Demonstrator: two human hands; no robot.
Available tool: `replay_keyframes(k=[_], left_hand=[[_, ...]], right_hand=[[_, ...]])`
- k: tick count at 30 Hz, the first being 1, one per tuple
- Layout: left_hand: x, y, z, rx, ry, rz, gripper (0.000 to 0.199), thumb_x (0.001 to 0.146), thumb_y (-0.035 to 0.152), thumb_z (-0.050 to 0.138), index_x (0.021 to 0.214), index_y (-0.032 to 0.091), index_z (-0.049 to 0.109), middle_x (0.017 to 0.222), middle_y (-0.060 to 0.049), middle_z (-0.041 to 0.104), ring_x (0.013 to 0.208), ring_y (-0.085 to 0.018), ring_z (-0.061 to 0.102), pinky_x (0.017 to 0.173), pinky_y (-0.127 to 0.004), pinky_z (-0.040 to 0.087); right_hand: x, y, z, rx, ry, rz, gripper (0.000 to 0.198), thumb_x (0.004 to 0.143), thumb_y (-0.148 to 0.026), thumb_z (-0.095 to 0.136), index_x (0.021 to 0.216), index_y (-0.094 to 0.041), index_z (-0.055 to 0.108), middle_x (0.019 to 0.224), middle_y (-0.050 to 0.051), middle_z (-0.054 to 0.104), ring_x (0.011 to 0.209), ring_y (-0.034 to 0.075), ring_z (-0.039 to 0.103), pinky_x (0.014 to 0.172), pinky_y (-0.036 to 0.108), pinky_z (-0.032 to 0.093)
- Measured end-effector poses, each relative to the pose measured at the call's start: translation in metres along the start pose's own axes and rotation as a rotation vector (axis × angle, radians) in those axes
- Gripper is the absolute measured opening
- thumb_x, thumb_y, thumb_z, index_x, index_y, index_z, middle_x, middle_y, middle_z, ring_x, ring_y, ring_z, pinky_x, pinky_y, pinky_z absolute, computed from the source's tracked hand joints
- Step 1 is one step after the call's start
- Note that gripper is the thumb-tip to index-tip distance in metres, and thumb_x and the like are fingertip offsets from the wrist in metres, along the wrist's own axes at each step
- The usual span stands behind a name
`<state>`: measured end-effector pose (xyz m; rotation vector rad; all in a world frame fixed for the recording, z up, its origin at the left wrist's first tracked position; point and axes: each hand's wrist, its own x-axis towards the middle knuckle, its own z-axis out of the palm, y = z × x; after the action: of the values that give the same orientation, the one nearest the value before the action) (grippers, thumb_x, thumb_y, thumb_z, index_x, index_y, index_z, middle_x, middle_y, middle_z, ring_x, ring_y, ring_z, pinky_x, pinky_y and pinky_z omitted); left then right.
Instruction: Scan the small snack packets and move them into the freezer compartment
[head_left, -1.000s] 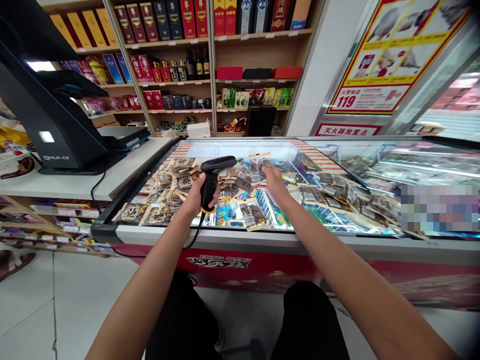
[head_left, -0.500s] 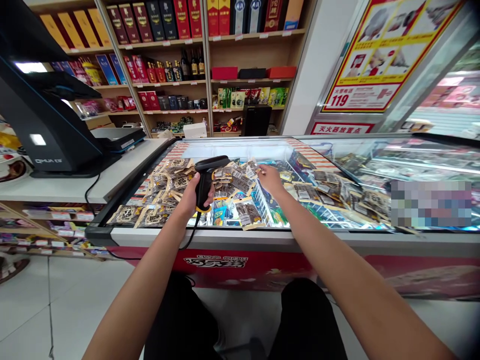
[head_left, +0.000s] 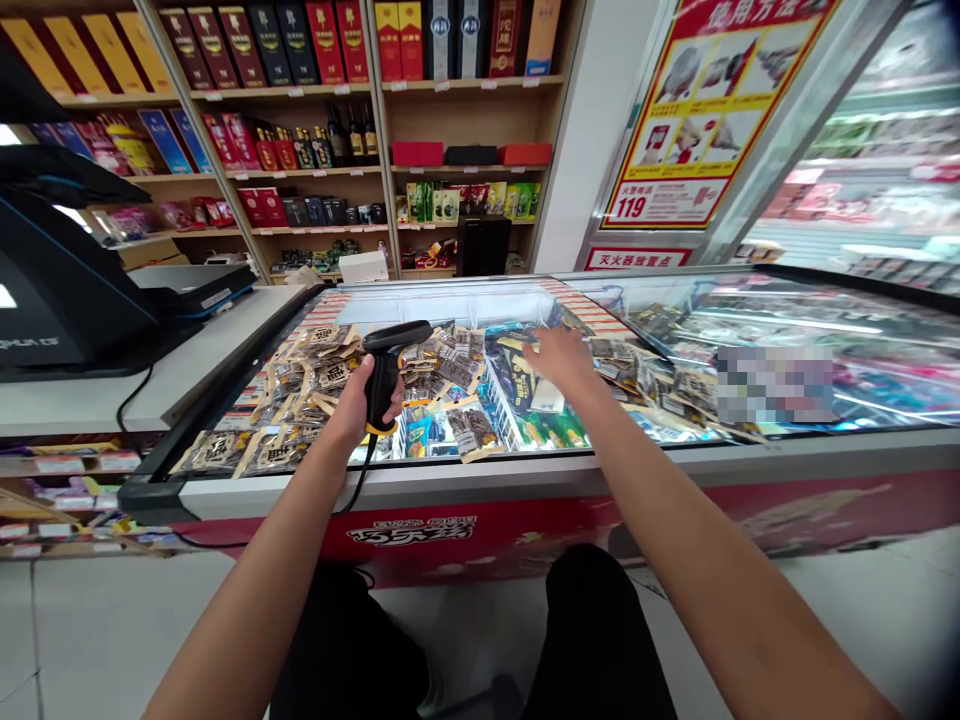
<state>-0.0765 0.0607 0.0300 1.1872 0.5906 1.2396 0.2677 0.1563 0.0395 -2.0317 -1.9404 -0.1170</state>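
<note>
My left hand (head_left: 354,402) is wrapped round the handle of a black barcode scanner (head_left: 384,372), its cable hanging down over the freezer's front. Small snack packets (head_left: 301,385) are heaped on the freezer glass to the left of that hand. More packets (head_left: 459,362) lie just beyond the scanner, and a single packet (head_left: 471,428) sits nearer the front edge. Over the middle of the freezer, my right hand (head_left: 568,358) is stretched out with fingers apart and nothing visible in it. Another group of packets (head_left: 679,388) lies to its right.
The chest freezer (head_left: 525,492) spans the view in front of my knees. A dark checkout machine (head_left: 67,300) stands on the white counter (head_left: 247,330) at left. Shelves (head_left: 315,172) of boxes and bottles line the back, with a fire-safety poster (head_left: 694,120) at right.
My right hand has let go of a packet among those beyond the scanner and moved right, its fingers opening. My left hand keeps the scanner. The view has swung slightly right.
</note>
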Motion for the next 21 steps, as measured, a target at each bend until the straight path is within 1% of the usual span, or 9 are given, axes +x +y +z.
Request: replay_keyframes(k=[3, 5, 8, 11, 14, 16, 17, 19, 21], left_hand=[[-0.001, -0.001, 0.0, -0.007, -0.008, 0.0, 0.057, 0.089, 0.072, 0.066, 0.105, 0.017, 0.063, 0.06, 0.003, 0.057, 0.035, -0.009, 0.043, 0.038, -0.023, 0.03], [-0.002, -0.001, 0.0, -0.011, -0.016, 0.003, 0.058, 0.089, 0.072, 0.067, 0.105, 0.016, 0.063, 0.061, 0.003, 0.057, 0.036, -0.009, 0.043, 0.038, -0.022, 0.03], [-0.003, 0.0, 0.001, -0.003, -0.021, 0.007, 0.06, 0.088, 0.073, 0.068, 0.105, 0.016, 0.063, 0.061, 0.003, 0.057, 0.036, -0.008, 0.042, 0.039, -0.022, 0.031], [-0.003, 0.0, 0.001, 0.001, -0.012, 0.002, 0.059, 0.088, 0.072, 0.068, 0.103, 0.016, 0.062, 0.06, 0.003, 0.057, 0.036, -0.009, 0.043, 0.039, -0.023, 0.032], [-0.002, -0.002, 0.0, 0.002, -0.015, -0.015, 0.059, 0.089, 0.073, 0.067, 0.101, 0.016, 0.061, 0.06, 0.003, 0.058, 0.035, -0.009, 0.044, 0.039, -0.023, 0.032], [-0.001, -0.004, -0.001, 0.014, -0.03, -0.025, 0.061, 0.088, 0.076, 0.066, 0.1, 0.016, 0.06, 0.06, 0.003, 0.058, 0.034, -0.008, 0.043, 0.039, -0.023, 0.032], [0.0, -0.005, -0.002, 0.021, -0.038, -0.026, 0.063, 0.087, 0.077, 0.065, 0.1, 0.016, 0.06, 0.06, 0.004, 0.058, 0.034, -0.008, 0.043, 0.039, -0.023, 0.032], [0.0, -0.006, -0.002, 0.028, -0.048, -0.022, 0.065, 0.087, 0.079, 0.064, 0.101, 0.015, 0.06, 0.06, 0.004, 0.058, 0.034, -0.008, 0.042, 0.04, -0.023, 0.033], [-0.001, -0.007, -0.002, 0.029, -0.045, -0.012, 0.065, 0.088, 0.079, 0.063, 0.102, 0.015, 0.06, 0.06, 0.004, 0.057, 0.034, -0.008, 0.043, 0.039, -0.023, 0.032]], right_hand=[[-0.005, 0.031, -0.024, -0.151, -0.162, 0.166, 0.059, 0.095, -0.06, 0.065, 0.126, -0.011, 0.078, 0.138, 0.032, 0.067, 0.142, 0.054, 0.052, 0.111, 0.067, 0.045], [-0.008, 0.045, -0.031, -0.213, -0.264, 0.214, 0.063, 0.086, -0.064, 0.077, 0.121, -0.013, 0.079, 0.146, 0.032, 0.062, 0.148, 0.055, 0.046, 0.113, 0.067, 0.042], [-0.011, 0.051, -0.031, -0.246, -0.318, 0.198, 0.063, 0.076, -0.062, 0.088, 0.115, -0.013, 0.079, 0.151, 0.031, 0.058, 0.151, 0.055, 0.042, 0.114, 0.065, 0.041], [-0.011, 0.044, -0.024, -0.165, -0.312, 0.106, 0.058, 0.072, -0.057, 0.091, 0.11, -0.015, 0.075, 0.136, 0.027, 0.067, 0.142, 0.051, 0.051, 0.11, 0.058, 0.047], [-0.009, 0.028, -0.012, 0.134, -0.188, 0.002, 0.046, 0.078, -0.045, 0.088, 0.109, -0.019, 0.067, 0.112, 0.016, 0.073, 0.112, 0.038, 0.068, 0.094, 0.045, 0.055], [-0.006, 0.011, -0.003, 0.432, -0.046, -0.011, 0.041, 0.082, -0.04, 0.083, 0.11, -0.02, 0.062, 0.098, 0.01, 0.071, 0.091, 0.029, 0.069, 0.083, 0.039, 0.056], [-0.003, 0.001, 0.002, 0.599, 0.014, -0.002, 0.044, 0.082, -0.041, 0.082, 0.113, -0.021, 0.06, 0.095, 0.008, 0.07, 0.086, 0.026, 0.068, 0.08, 0.038, 0.056], [0.001, -0.023, 0.013, 0.938, 0.078, 0.019, 0.057, 0.077, -0.043, 0.084, 0.122, -0.023, 0.056, 0.098, 0.007, 0.07, 0.087, 0.025, 0.068, 0.08, 0.037, 0.057], [0.004, -0.047, 0.022, 1.218, 0.073, -0.012, 0.063, 0.074, -0.047, 0.085, 0.126, -0.025, 0.057, 0.107, 0.008, 0.072, 0.096, 0.026, 0.07, 0.085, 0.038, 0.057]])
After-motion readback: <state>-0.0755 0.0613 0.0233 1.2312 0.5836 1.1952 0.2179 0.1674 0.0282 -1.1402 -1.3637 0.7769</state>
